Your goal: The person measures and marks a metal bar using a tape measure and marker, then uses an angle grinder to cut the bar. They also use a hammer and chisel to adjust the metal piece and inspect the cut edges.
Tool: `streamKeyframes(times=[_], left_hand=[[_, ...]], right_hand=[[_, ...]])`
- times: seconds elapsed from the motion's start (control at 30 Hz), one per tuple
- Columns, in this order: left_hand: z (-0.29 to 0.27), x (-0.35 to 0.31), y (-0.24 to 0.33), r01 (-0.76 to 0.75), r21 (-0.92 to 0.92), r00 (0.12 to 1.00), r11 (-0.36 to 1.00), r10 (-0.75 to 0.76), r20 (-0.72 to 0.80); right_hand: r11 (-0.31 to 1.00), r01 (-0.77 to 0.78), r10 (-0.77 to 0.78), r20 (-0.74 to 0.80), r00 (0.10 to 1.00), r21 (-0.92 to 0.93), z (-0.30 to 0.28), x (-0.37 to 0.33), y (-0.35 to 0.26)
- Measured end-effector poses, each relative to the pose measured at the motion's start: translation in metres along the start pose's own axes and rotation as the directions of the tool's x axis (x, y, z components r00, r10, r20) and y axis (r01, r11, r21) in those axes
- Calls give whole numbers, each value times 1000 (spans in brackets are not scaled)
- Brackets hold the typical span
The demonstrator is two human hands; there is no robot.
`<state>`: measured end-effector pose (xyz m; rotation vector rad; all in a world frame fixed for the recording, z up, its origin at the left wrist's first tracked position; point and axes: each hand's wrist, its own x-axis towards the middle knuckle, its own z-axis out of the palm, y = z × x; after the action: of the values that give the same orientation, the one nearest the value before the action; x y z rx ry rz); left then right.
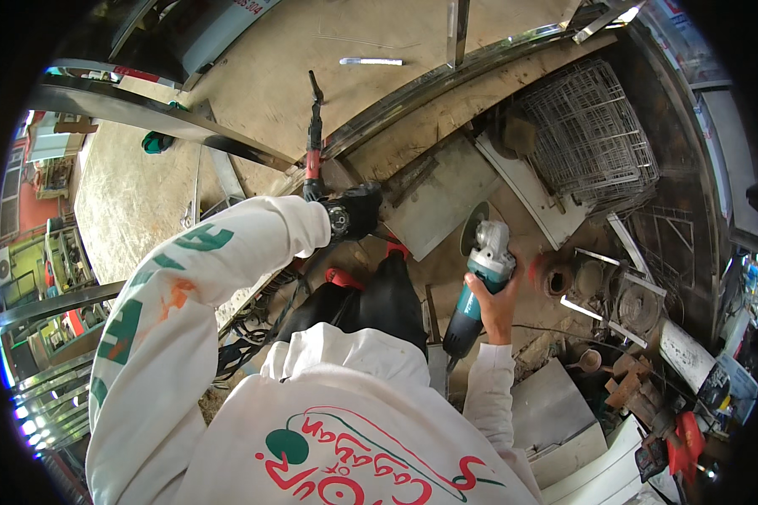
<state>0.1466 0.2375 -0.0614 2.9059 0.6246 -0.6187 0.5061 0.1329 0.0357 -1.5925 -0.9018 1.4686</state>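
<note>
My right hand (499, 308) is bare and wrapped round the body of a teal and black angle grinder (468, 296). The grinder's metal head points away from me, and its thin disc (472, 229) stands edge-up beside a grey sheet. My left hand (362, 209) wears a black glove, with a watch (338, 220) at the wrist. It is at the corner of a metal frame (333, 151); its fingers do not show clearly. Just beyond the left wrist, a red-handled clamp-like tool with a dark end (313, 143) stands at the frame.
Grey metal sheets (446, 189) lie ahead of my feet. Wire racks (598, 135) and rusty scrap parts (627, 379) crowd the right side. Long metal bars (160, 122) cross the left. A white marker-like stick (372, 61) lies on the far floor. Cables (257, 337) lie near my legs.
</note>
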Motion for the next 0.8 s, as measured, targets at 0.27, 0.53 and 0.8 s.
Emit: streamKeyframes(times=[0.27,0.53,0.8], left_hand=[[-33,13,-30,-270,-156,950,950,289,121],[-101,-11,-47,-289,-246,942,925,321,100],[-109,-2,-64,-93,-342,961,935,-6,-278]], right_hand=[[999,30,-32,-77,997,-36,-25,-9,20],[1000,19,-20,-77,997,-12,-33,-6,19],[886,-249,177,210,962,391,-30,23,-16]])
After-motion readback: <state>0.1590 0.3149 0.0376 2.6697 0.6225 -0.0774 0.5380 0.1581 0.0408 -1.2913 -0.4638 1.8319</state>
